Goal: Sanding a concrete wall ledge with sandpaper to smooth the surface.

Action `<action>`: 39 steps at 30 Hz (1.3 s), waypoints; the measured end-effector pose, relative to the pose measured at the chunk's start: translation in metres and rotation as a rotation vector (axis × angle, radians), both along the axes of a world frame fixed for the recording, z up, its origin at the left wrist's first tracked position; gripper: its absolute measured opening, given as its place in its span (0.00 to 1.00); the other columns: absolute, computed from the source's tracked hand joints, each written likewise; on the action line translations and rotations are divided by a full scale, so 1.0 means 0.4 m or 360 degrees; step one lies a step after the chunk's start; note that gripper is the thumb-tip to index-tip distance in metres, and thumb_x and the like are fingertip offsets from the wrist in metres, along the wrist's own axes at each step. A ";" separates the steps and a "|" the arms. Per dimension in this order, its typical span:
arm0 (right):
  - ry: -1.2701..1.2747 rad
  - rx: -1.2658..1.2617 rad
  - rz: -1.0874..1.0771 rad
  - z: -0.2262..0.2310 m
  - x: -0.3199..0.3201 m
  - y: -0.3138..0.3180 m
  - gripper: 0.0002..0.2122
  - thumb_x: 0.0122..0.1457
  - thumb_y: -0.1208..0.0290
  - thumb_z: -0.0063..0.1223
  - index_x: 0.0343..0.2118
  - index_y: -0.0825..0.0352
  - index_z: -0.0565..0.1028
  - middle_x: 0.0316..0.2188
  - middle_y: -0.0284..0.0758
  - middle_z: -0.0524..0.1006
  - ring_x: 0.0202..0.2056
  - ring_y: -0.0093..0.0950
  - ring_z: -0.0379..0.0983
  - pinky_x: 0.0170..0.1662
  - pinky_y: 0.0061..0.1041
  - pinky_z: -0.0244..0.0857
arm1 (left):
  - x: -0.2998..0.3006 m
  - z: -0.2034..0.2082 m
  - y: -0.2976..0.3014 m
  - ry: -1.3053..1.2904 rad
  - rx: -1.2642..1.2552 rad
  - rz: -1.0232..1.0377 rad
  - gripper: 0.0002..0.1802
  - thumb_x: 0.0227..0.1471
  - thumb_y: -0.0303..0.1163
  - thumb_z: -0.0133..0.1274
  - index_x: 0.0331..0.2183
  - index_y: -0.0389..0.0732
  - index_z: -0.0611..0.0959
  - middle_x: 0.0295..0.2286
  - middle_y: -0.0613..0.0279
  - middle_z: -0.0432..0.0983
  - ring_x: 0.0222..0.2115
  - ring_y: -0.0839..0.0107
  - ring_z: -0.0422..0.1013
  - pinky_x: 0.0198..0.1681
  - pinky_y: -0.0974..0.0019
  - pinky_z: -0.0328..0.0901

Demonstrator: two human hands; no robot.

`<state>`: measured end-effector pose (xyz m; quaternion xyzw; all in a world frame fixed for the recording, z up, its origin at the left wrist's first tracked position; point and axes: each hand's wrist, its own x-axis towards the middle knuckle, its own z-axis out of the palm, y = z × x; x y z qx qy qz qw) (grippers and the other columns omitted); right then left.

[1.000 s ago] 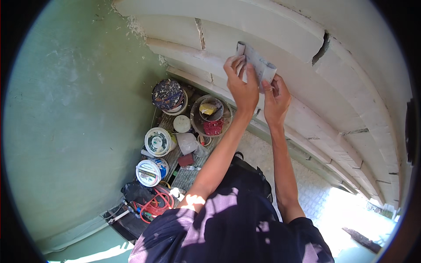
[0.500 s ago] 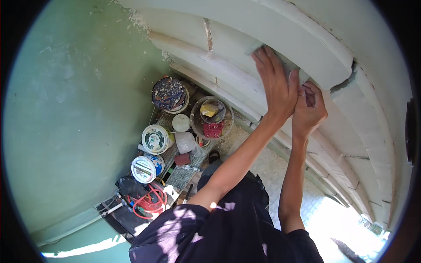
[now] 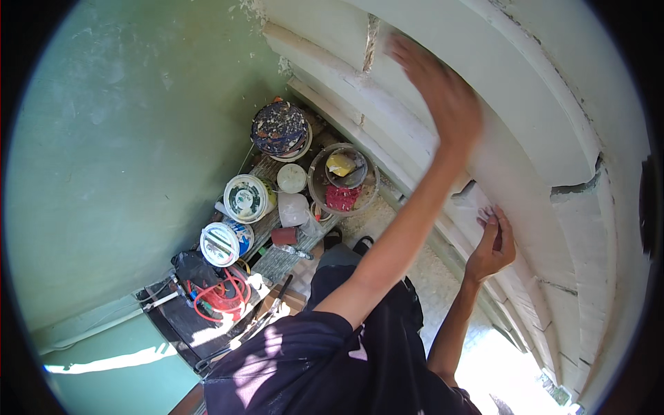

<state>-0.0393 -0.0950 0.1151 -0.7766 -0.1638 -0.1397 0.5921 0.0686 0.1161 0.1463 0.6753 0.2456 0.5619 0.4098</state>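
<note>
My left hand (image 3: pixel 443 93) reaches up along the pale, curved, stepped panels (image 3: pixel 553 138), its fingers stretched out towards a vertical filled seam (image 3: pixel 371 43). It is blurred by motion, and nothing shows in it; its palm side is hidden against the panel. Lower and to the right, my right hand (image 3: pixel 492 249) rests its fingertips on a panel edge. Those fingers are loosely bent and apart, with no held thing visible. Close above them is a short dark gap (image 3: pixel 463 189) in the panelling.
On a wooden plank bench (image 3: pixel 280 261) stand lidded white buckets (image 3: pixel 246 198), a splattered dark-topped bucket (image 3: pixel 280 129) and a round basin (image 3: pixel 317 187) holding a bowl and a red cloth. A red hose (image 3: pixel 225 297) lies coiled lower left. A green wall (image 3: pixel 138 173) rises at left.
My hands were close together on the panel edge and are now apart. The left has moved up, fingers extended; the right has moved lower and loosened from a curled grip. The view has shifted.
</note>
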 end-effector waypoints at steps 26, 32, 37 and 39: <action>0.0275 -0.0419 0.0414 -0.081 -0.084 -0.082 0.10 0.63 0.83 0.50 0.44 0.76 0.81 0.37 0.41 0.82 0.34 0.25 0.78 0.37 0.23 0.75 | -0.090 0.013 0.073 -0.0323 -0.0175 -0.0323 0.32 0.68 0.30 0.42 0.66 0.26 0.54 0.66 0.29 0.47 0.68 0.33 0.39 0.69 0.49 0.43; 0.0338 -0.0415 0.0428 -0.092 -0.093 -0.087 0.10 0.61 0.85 0.51 0.42 0.75 0.82 0.34 0.43 0.83 0.32 0.28 0.80 0.37 0.25 0.75 | -0.102 -0.027 -0.099 -0.0159 -0.0059 -0.0408 0.32 0.64 0.25 0.44 0.64 0.21 0.56 0.63 0.29 0.56 0.67 0.36 0.45 0.70 0.51 0.44; 0.0331 -0.0485 0.0501 -0.100 -0.115 -0.122 0.10 0.63 0.83 0.50 0.43 0.75 0.81 0.37 0.41 0.82 0.34 0.24 0.78 0.38 0.23 0.75 | -0.098 0.029 0.086 -0.0339 -0.0408 -0.0474 0.32 0.65 0.24 0.44 0.64 0.23 0.55 0.65 0.30 0.52 0.67 0.35 0.45 0.70 0.50 0.43; 0.0459 -0.0421 0.0400 -0.111 -0.136 -0.136 0.09 0.61 0.83 0.52 0.41 0.74 0.82 0.36 0.44 0.83 0.34 0.28 0.81 0.38 0.26 0.76 | -0.114 0.019 0.082 -0.0354 -0.0231 -0.0415 0.32 0.65 0.25 0.42 0.65 0.24 0.55 0.66 0.32 0.49 0.68 0.39 0.45 0.70 0.53 0.44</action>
